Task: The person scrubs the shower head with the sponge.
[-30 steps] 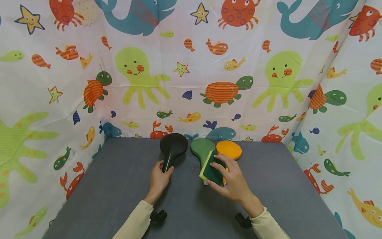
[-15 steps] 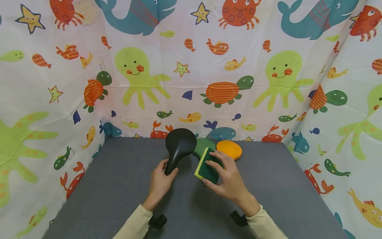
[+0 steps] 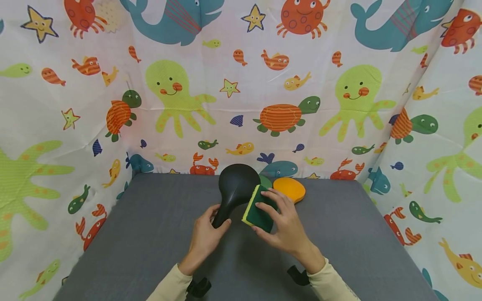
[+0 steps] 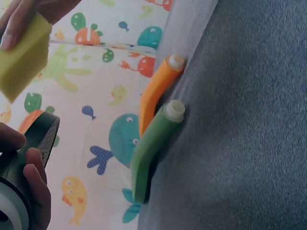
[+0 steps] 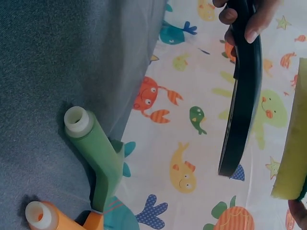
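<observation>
My left hand (image 3: 203, 238) grips the handle of a black shower head (image 3: 238, 184), its broad head tilted up above the table. In the right wrist view the black shower head (image 5: 248, 91) appears edge-on, fingers wrapped about its handle. Just right of it, my right hand (image 3: 288, 232) pinches a sponge (image 3: 260, 215) with a dark green scouring side and a yellow side. The sponge (image 4: 24, 57) is raised in the left wrist view, yellow side showing. Behind the hands lie a green shower head (image 3: 266, 181), mostly hidden, and an orange shower head (image 3: 289, 189).
A grey cloth-covered table (image 3: 150, 234) runs back to a curtain (image 3: 233, 121) printed with sea animals, which also hangs at both sides. White threaded ends show on the green shower head (image 4: 153, 148) and orange shower head (image 4: 156, 91). Black wrist mounts hang below both sleeves.
My left hand has lifted the black shower head and carried it right, in front of the green one. My right hand has brought the sponge left, closer to it.
</observation>
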The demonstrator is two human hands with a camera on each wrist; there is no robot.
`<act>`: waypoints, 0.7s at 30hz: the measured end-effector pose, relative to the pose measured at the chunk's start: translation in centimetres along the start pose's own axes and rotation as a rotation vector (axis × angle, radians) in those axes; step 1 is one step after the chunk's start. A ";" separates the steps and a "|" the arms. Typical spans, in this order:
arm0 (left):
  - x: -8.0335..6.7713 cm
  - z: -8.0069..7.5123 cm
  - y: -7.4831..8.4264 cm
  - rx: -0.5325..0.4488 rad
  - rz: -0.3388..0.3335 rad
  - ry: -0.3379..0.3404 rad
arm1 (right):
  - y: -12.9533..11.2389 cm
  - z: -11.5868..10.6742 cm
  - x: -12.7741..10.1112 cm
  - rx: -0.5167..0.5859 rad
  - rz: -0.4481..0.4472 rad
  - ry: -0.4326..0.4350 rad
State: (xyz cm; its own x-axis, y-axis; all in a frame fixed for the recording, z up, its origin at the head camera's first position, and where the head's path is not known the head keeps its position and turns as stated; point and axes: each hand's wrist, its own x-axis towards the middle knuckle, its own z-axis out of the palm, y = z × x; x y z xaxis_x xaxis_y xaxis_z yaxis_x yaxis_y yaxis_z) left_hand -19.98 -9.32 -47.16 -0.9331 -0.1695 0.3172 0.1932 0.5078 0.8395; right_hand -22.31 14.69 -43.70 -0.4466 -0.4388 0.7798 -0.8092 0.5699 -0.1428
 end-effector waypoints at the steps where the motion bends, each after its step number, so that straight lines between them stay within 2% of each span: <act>1: -0.1 0.0 0.1 0.006 0.007 -0.007 | -0.1 0.0 0.0 0.000 0.000 -0.003; 11: -1.0 0.0 0.9 -0.043 0.014 -0.113 | -0.5 0.6 0.0 0.009 -0.013 -0.012; 21: -1.7 -0.1 1.5 -0.068 0.010 -0.166 | -0.6 1.2 -0.1 0.003 -0.067 -0.006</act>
State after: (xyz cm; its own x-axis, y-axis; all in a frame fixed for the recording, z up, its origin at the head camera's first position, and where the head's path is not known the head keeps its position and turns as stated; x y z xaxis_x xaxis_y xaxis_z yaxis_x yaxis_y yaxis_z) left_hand -18.11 -8.36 -46.43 -0.9671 -0.0202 0.2536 0.2178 0.4496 0.8663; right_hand -22.27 13.53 -44.45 -0.3940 -0.4800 0.7838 -0.8385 0.5370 -0.0927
